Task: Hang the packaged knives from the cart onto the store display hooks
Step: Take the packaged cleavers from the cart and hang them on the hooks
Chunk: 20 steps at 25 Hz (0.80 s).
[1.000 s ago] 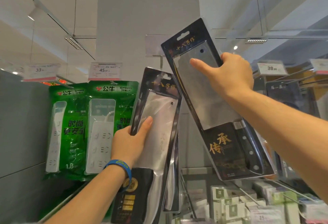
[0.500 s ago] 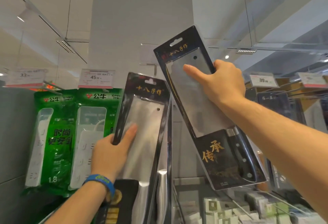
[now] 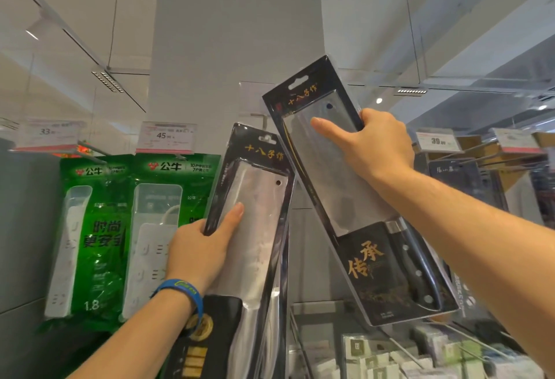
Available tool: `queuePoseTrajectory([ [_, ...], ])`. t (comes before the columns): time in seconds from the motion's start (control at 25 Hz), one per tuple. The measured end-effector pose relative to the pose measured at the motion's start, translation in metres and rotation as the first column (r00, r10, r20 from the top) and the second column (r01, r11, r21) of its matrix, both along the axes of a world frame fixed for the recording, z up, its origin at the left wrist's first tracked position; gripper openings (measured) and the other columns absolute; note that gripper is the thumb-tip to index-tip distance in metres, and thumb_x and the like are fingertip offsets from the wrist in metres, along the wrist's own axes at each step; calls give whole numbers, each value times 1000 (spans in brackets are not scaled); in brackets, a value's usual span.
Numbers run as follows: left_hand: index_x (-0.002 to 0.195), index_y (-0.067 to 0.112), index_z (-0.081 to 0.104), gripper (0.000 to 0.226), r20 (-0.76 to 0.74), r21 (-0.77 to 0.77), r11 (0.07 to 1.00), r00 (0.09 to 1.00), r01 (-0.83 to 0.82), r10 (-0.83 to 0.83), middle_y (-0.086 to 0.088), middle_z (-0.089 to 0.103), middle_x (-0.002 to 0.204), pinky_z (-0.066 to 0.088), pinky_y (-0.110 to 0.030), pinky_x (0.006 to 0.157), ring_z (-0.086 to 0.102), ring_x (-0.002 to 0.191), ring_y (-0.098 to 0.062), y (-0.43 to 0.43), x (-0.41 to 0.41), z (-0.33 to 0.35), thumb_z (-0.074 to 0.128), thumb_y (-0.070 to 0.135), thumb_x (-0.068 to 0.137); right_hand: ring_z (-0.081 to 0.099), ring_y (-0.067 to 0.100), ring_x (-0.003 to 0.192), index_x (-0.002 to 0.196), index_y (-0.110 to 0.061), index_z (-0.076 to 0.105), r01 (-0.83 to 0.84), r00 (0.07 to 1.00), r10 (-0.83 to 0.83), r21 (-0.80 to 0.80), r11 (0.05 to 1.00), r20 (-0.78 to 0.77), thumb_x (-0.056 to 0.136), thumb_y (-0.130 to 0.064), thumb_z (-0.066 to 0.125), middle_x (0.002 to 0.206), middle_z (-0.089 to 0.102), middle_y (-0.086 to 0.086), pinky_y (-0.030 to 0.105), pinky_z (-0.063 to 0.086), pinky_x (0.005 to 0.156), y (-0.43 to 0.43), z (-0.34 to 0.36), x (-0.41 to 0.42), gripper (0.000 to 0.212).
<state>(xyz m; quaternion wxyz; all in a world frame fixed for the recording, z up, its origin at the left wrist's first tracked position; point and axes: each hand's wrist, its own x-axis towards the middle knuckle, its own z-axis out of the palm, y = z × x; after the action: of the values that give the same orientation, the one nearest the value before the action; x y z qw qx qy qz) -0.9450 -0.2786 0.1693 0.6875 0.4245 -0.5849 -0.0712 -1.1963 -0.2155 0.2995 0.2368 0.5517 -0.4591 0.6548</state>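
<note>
head view: green power-strip packs (image 3: 126,228) left of raised cleaver packs (image 3: 345,186).

Two packaged cleavers held up at the display

The left cleaver pack (image 3: 255,216), black card with clear blister, is held nearly upright. The right cleaver pack (image 3: 354,198) is tilted, top leaning left, its black handle shown at the lower right.

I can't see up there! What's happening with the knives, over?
Left hand grips one packaged cleaver, upright. Right hand holds second cleaver pack, tilted, hang hole near the hook. Not hung yet. Nothing blocking.
</note>
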Motion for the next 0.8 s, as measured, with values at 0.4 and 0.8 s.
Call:
queuePoseTrajectory([
  [0.4,67,8,69,78,-29,156,987,999,47,-43,-5,69,61,56,-36,63,68,62,-24,-22,4,-6,60,86,63,60,9,68,92,-28,64,-30,999,30,20,999,21,68,-92,55,76,63,-12,30,50,55,-5,-4,2,69],
  [0.8,85,9,66,105,480,393,873,874,-290,74,-4,65,85,48,-30,66,63,76,-22,-43,-22,3,8,95,63,61,10,70,86,-29,64,-59,998,58,38,998,32,67,-91,56,76,62,-10,35,55,64,-4,-16,-6,65],
])
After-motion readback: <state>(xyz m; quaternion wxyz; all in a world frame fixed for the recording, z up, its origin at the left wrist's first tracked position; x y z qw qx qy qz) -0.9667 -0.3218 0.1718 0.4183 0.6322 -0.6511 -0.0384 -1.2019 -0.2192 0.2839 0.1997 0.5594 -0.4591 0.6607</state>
